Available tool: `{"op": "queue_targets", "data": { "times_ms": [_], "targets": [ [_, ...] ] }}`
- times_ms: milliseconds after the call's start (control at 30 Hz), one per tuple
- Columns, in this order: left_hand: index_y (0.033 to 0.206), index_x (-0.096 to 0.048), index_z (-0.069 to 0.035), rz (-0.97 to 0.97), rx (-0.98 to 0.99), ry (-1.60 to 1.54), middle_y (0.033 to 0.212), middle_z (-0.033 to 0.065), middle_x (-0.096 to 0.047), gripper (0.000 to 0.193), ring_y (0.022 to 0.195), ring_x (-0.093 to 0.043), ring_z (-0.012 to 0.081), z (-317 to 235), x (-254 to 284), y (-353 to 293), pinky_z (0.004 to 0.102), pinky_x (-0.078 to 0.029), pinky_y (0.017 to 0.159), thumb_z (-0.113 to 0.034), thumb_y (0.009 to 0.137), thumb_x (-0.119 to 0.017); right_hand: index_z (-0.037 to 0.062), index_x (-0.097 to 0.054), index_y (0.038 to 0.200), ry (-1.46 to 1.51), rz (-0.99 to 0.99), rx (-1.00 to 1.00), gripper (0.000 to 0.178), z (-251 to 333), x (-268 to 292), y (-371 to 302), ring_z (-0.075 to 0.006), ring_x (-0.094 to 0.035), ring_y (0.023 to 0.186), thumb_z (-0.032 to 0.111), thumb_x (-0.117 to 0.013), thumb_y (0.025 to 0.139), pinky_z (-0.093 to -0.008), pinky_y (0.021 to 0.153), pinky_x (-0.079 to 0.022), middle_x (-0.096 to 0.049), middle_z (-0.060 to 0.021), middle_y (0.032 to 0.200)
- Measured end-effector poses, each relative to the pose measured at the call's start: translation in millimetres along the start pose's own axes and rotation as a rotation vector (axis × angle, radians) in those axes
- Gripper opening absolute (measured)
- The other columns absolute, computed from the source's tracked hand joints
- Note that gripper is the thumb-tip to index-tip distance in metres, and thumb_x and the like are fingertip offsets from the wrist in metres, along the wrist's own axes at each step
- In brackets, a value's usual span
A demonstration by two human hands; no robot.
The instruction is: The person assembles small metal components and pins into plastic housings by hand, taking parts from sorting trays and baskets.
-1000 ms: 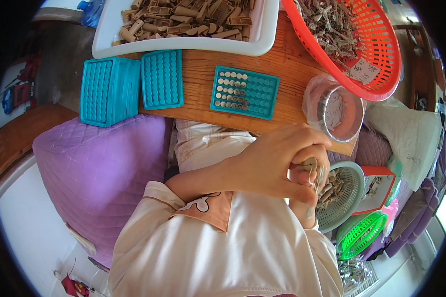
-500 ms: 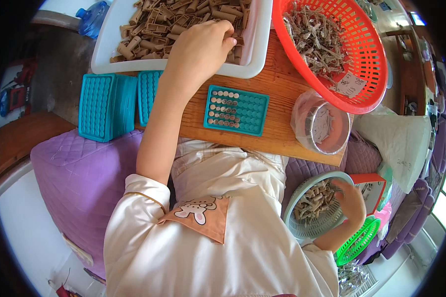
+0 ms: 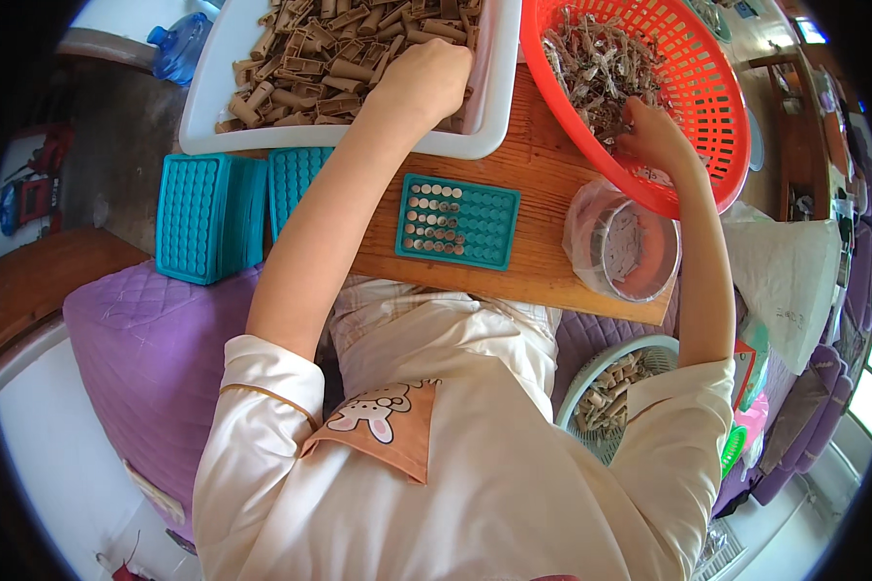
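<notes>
The rectangular teal plastic tray (image 3: pixel 499 218) on the brown wooden bench (image 3: pixel 538 145) carries small round silver discs (image 3: pixel 434 215) in roughly its left half; the right half is bare. Plenty appears left to work through: loose brown half-tube plastic pieces (image 3: pixel 310 73) cover the bottom of the white rectangular plastic bin (image 3: pixel 495 87), and thin metallic pieces (image 3: pixel 586 73) lie heaped in the round red slotted basket (image 3: pixel 731 116). The round grey-green plastic basket (image 3: pixel 570 399) beside the person holds a pile of brownish pieces (image 3: pixel 606 392), perhaps finished ones.

The left hand (image 3: pixel 426 82) is curled over the brown pieces, its fingertips hidden, so I cannot tell whether it grips one. The right hand (image 3: pixel 652 137) dips bent fingers into the metallic pieces; whether it pinches any is unclear.

Half a second ago the right hand was over the grey-green basket; the left was already in the bin, and the discs look unchanged.
</notes>
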State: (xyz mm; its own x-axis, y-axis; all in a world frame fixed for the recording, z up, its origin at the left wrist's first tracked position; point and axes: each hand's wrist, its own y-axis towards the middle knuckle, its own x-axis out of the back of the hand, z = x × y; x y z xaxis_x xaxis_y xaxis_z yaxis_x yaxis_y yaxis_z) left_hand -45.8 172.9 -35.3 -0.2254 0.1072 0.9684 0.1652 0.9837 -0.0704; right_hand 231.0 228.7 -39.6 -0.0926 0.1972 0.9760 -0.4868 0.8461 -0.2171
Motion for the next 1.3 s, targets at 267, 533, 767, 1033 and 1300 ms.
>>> {"op": "queue_targets", "data": {
  "times_ms": [267, 533, 767, 1033, 1300],
  "targets": [
    [0.092, -0.059, -0.005, 0.022, 0.028, -0.018, 0.088, 0.0164, -0.060, 0.022, 0.083, -0.058, 0.0307, 1, 0, -4, 0.0391, -0.049, 0.072, -0.002, 0.073, -0.048, 0.0004, -0.050, 0.106, 1.193, -0.172, -0.281, 0.028, -36, 60, -24, -0.0123, -0.057, 0.083, 0.016, -0.050, 0.083, -0.0256, 0.064, -0.047, -0.059, -0.0107, 0.092],
    [0.101, -0.048, 0.001, -0.212, 0.130, -0.444, 0.100, 0.0193, -0.050, 0.022, 0.088, -0.052, 0.0319, -22, 52, -29, 0.0361, -0.044, 0.074, -0.002, 0.080, -0.045, 0.0016, -0.053, 0.107, 0.637, -0.293, -0.240, 0.024, -50, 59, -49, -0.0114, -0.058, 0.085, 0.010, -0.047, 0.085, -0.0224, 0.067, -0.046, -0.060, -0.0066, 0.092],
    [0.101, -0.051, -0.004, -0.277, -0.118, -1.010, 0.085, 0.0152, -0.057, 0.026, 0.073, -0.058, 0.0258, -51, 43, -65, 0.0331, -0.046, 0.064, -0.006, 0.075, -0.051, -0.0004, -0.057, 0.097, 1.028, -0.425, -0.157, 0.019, 11, 67, -71, -0.0072, -0.055, 0.065, 0.009, -0.050, 0.082, -0.0193, 0.057, -0.041, -0.061, -0.0022, 0.077],
    [0.102, -0.055, -0.005, -0.375, -0.300, -1.067, 0.087, 0.0039, -0.058, 0.034, 0.053, -0.045, 0.0069, -78, 20, -103, 0.0199, -0.038, 0.049, -0.014, 0.071, -0.066, 0.0028, -0.060, 0.080, 0.638, -0.449, 0.031, 0.012, 132, 78, -105, -0.0157, -0.050, 0.051, 0.008, -0.063, 0.070, -0.0256, 0.048, -0.039, -0.054, -0.0084, 0.065],
    [0.091, -0.059, -0.004, -0.354, -0.180, -1.036, 0.086, 0.0047, -0.060, 0.023, 0.056, -0.053, 0.0078, -68, 19, -130, 0.0198, -0.040, 0.052, -0.007, 0.070, -0.066, -0.0008, -0.055, 0.082, 1.132, -0.330, -0.020, 0.012, 162, 48, -116, -0.0114, -0.051, 0.055, 0.005, -0.062, 0.073, -0.0229, 0.049, -0.040, -0.056, -0.0061, 0.069]
  ]
}}
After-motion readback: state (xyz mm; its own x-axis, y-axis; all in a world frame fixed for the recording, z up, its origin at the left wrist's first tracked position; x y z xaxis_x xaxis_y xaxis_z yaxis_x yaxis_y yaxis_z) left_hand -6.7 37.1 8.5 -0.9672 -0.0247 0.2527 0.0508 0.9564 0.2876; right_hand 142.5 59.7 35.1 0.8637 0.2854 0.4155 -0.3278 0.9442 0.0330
